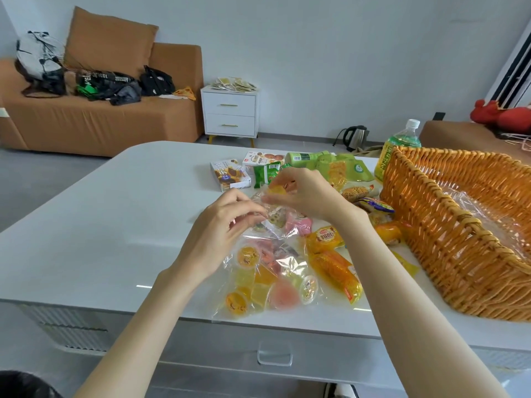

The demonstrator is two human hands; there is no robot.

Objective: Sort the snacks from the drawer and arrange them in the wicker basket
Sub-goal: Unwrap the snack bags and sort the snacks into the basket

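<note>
bright even daylight | soft glare on table point(86, 239) | wide-angle edge bending | slight blur

1. This is a home living room: a brown sofa point(100, 122) with a loose cushion point(109, 41) stands against the plain wall, with bags point(156, 81) heaped on its seat.
2. A small white two-drawer cabinet point(230, 113) sits beside the sofa, and a kettle point(355, 136) stands on the grey floor.
3. A red plush toy point(505, 114) lies at the right.
4. Packaged snacks point(330, 239) and a wicker basket point(459, 239) sit on the white counter point(115, 225).
</note>
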